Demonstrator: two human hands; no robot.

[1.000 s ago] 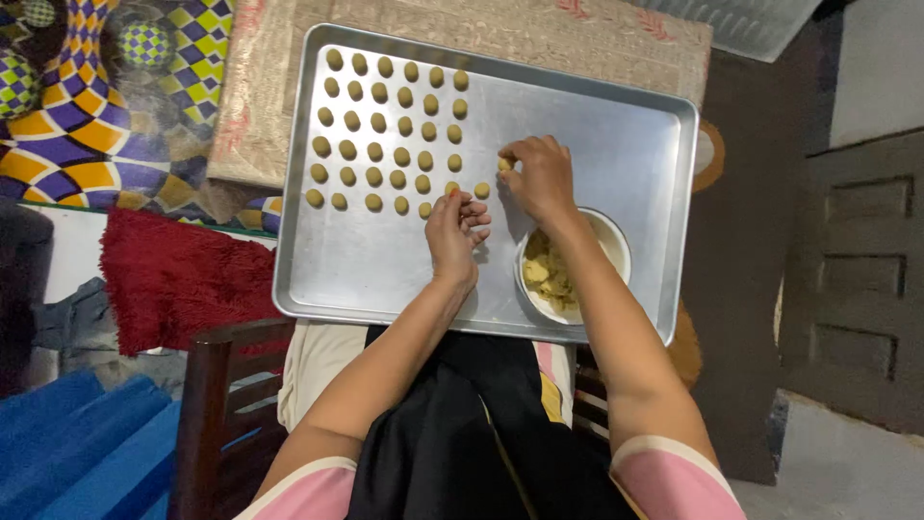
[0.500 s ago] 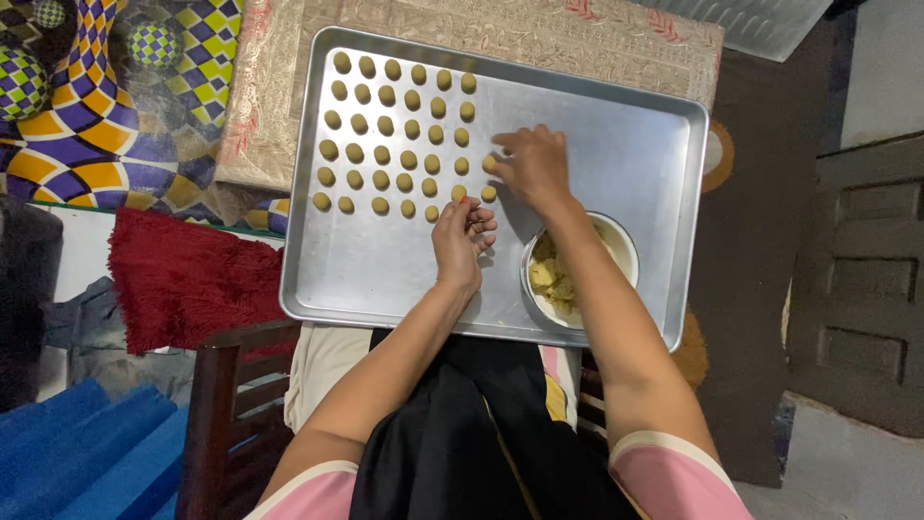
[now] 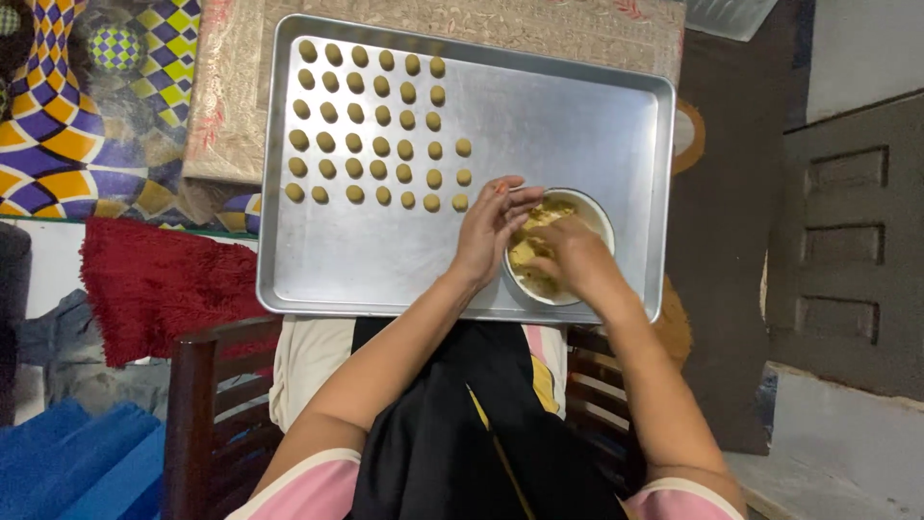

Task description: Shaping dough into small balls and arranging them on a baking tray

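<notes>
1. No package, label or sign shows near my hands; the nearest patterned things are a beige cloth (image 3: 241, 106) with a faint flower print under the far edge of the tray, and a fabric with blue, yellow and purple checks (image 3: 87, 106) at the far left.
2. My left hand (image 3: 491, 229) lies flat on the tray, just beside the bowl, with the fingers stretched and slightly spread; the fingertips touch the bowl's left rim. It holds nothing.
3. My right hand (image 3: 568, 255) is bent down into the bowl, the fingers curled into the dough. I cannot tell if they grip a piece.
4. The white round bowl (image 3: 602, 217) stands on the near right part of the tray and holds yellowish, lumpy dough (image 3: 529, 255).
5. The tray (image 3: 558, 125) is rectangular, of dull grey metal, with a raised rim and rounded corners.
6. Small round dough balls (image 3: 380, 120), tan and smooth, sit in neat rows on the tray's far left part, well apart from the bowl.
7. A dark wooden chair (image 3: 197, 385) is below me, and a red fluffy rug (image 3: 159, 284) lies at the left.
</notes>
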